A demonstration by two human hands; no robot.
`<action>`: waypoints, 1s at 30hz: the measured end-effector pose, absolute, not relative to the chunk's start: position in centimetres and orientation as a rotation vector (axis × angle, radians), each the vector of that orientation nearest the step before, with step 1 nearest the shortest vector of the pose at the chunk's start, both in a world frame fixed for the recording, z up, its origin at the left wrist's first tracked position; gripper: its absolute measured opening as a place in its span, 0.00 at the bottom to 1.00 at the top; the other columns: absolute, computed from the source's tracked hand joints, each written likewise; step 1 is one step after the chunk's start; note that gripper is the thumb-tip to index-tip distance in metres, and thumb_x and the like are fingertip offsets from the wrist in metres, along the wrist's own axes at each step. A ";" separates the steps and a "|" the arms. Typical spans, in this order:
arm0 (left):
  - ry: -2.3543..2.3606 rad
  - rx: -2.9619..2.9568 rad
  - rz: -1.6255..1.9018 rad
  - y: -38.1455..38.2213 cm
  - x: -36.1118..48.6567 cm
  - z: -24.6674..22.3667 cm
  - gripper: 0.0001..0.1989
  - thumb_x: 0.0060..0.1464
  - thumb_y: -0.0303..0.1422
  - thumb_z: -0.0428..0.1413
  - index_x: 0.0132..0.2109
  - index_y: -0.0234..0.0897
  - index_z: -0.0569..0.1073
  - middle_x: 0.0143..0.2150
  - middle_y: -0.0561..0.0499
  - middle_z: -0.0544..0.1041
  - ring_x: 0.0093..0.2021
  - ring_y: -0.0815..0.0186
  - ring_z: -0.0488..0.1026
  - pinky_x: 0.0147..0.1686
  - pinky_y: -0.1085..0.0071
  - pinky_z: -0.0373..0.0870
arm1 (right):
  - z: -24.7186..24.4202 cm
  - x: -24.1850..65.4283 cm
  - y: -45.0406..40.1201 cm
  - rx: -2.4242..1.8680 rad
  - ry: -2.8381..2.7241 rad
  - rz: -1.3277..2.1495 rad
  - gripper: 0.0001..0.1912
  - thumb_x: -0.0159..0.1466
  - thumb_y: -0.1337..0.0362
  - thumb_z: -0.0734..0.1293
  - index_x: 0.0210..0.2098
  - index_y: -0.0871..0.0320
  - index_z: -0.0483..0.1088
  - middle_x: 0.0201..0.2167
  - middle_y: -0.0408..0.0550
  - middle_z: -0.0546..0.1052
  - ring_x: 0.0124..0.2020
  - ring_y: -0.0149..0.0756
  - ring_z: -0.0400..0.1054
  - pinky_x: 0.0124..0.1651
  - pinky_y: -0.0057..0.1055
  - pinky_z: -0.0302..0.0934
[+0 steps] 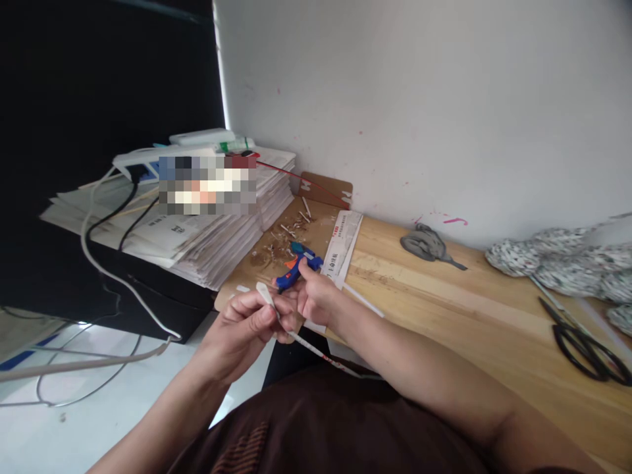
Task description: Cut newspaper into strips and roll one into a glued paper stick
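Note:
A thin white paper cord [320, 355] with red marks runs from my left hand [249, 329] down to the right across my lap. Its wider, flattened end sticks up between the thumb and fingers of that hand, which are closed on it. My right hand [313, 293] is wrapped round a blue glue gun [291, 273] with an orange part, just beyond the left hand. The glue gun's nozzle is hard to make out. The two hands are close together over the table's front edge.
Stacked papers [232, 243] with a power strip [143, 158] and cables stand at the left. Small scraps lie on brown cardboard [266, 253]. A grey cloth [424, 243], black scissors [582, 349] and speckled braided coils [557, 260] are on the wooden table [444, 309].

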State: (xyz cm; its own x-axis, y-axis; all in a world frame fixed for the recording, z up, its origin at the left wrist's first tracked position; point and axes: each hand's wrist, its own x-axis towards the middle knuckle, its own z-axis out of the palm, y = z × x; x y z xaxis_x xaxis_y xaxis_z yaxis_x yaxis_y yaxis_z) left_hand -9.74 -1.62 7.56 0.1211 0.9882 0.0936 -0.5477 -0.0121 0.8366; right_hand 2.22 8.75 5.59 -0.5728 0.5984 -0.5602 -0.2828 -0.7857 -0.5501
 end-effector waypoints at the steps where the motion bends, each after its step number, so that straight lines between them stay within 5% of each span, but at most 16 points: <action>1: 0.647 0.878 1.360 -1.6 -9.8 7.6 0.07 0.54 0.35 0.63 0.37 0.36 0.83 0.28 0.48 0.77 0.30 0.68 0.74 0.29 0.75 0.74 | 5.3 2.2 8.5 -1.041 -0.573 2.360 0.30 0.72 0.46 0.49 0.35 0.62 0.69 0.27 0.53 0.79 0.24 0.34 0.75 0.26 0.29 0.71; 30: 0.682 0.755 1.370 -0.6 -8.5 7.1 0.07 0.52 0.35 0.65 0.37 0.35 0.83 0.29 0.47 0.79 0.30 0.68 0.75 0.29 0.76 0.73 | 5.5 4.2 10.6 -1.194 -0.563 2.233 0.23 0.74 0.54 0.51 0.35 0.63 0.68 0.23 0.51 0.78 0.23 0.34 0.75 0.28 0.28 0.71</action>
State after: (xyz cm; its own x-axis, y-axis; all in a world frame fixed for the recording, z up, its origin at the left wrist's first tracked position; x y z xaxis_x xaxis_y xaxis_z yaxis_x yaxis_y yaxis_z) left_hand -8.49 -0.59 7.07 0.0864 0.9962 0.0074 -0.5944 0.0456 0.8029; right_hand 4.18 10.65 5.45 -0.4610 0.6337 -0.6212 -0.2630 -0.7661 -0.5864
